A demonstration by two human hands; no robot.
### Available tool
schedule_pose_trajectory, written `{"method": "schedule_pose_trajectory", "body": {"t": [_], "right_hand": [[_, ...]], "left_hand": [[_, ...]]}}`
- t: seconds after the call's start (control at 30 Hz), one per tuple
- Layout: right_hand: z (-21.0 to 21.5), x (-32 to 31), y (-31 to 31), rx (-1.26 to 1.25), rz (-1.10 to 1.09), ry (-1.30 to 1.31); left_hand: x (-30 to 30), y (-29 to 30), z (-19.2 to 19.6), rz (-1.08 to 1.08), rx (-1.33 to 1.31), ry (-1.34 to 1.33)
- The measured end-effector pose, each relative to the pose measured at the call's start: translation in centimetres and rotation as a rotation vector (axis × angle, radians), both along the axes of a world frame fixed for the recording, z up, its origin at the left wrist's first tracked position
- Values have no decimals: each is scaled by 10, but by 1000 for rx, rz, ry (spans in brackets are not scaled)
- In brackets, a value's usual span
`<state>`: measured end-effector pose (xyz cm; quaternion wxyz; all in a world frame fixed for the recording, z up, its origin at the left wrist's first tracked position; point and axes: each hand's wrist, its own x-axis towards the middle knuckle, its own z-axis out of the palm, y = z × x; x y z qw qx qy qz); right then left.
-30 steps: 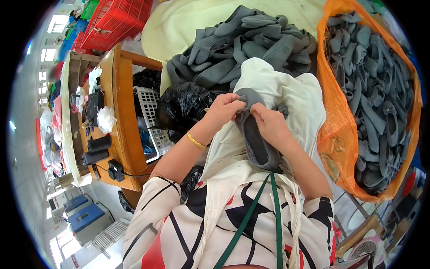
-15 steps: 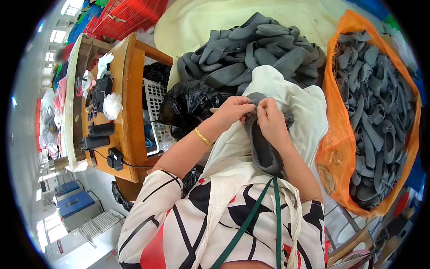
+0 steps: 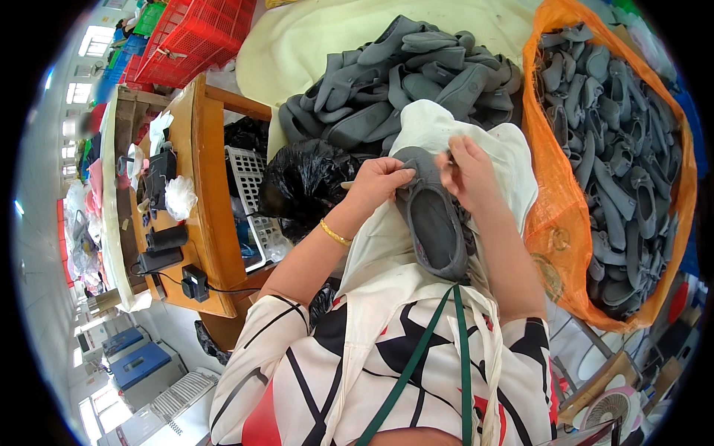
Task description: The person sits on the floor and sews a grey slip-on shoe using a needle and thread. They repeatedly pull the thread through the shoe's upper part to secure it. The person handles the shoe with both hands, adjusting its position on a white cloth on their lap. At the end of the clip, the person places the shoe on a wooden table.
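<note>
Since the earlier frame the right hand (image 3: 467,172) has lifted slightly; both hands are pinching the grey felt slipper (image 3: 431,223) at its 12 o'clock end, left hand (image 3: 381,182) gripping, over the cream cloth (image 3: 476,141).

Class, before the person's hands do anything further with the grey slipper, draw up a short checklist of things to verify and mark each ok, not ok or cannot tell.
1. Left hand grips the grey slipper at its far end: ok.
2. Right hand pinches the same end: ok.
3. Slipper rests on the cream cloth over the lap: ok.
4. Slipper's opening faces up: ok.
5. What the fingertips are working on: cannot tell.
6. Orange sack of grey slippers close at the right: ok.
</note>
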<state>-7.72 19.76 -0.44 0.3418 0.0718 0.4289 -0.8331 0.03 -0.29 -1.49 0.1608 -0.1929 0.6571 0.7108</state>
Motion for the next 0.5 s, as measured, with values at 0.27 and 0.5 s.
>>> {"method": "schedule_pose_trajectory", "body": {"t": [0.27,0.5], "right_hand": [[-41,-68,288,-180,-904,-37],[-27,-46,280,474,-938,720]], "left_hand": [[3,-1,-3,-16,-27,25],[1,0,-5,-47,-62,47]]}}
